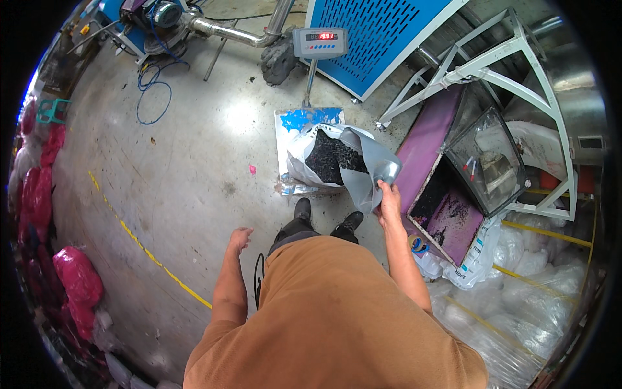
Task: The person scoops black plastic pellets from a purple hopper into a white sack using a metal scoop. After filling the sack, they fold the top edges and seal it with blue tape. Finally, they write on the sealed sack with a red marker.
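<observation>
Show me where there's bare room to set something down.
The widest bare patch is the grey floor between the yellow line and the scale, with a small pink scrap on it. A narrower one lies between that line and the pink bags. Crowded: the right, with purple bin, white frame and clear bags; the scale bears a white bag.

Ahead of you stands a blue cabinet with slotted vents; left of it, a silver pipe. Farther left, a thin blue hose loops on the floor. A yellow line runs along your left, past a green stool and bright pink bags. To your right rises a white metal frame.
</observation>
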A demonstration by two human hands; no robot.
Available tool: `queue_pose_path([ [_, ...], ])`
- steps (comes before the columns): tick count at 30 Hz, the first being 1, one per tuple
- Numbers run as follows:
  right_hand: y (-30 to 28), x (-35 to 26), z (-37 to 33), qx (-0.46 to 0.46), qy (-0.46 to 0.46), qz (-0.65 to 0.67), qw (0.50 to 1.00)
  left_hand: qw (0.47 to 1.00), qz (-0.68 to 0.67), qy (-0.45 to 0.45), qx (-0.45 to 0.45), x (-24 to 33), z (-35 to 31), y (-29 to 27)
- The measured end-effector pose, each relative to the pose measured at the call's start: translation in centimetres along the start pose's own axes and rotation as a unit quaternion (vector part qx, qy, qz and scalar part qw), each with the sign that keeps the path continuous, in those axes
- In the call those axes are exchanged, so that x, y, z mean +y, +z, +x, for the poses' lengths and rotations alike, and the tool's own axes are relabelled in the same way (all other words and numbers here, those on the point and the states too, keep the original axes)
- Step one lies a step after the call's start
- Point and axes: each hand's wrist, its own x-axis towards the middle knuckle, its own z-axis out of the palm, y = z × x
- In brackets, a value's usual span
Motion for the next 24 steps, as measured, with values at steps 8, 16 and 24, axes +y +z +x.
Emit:
queue_pose_path([
  [8, -1.4, 0.1, -0.1, 0.011, 0.05, 0.096, 0.994, 1.0, -0.002, -0.002, 0.003, 0.0, 0.5, -0.5],
  [16, -2.2, 1.4, 1.2, 0.031, 0.015, 0.025, 0.999, 1.0, -0.01, -0.004, 0.0, -0.8, 0.1, -0.8],
  [24, 0.7, 1.0, 0.3, 0.041, -0.169, -0.338, 0.925, 0.999, -0.04, -0.008, 0.006, -2.3, -0.5, -1.0],
])
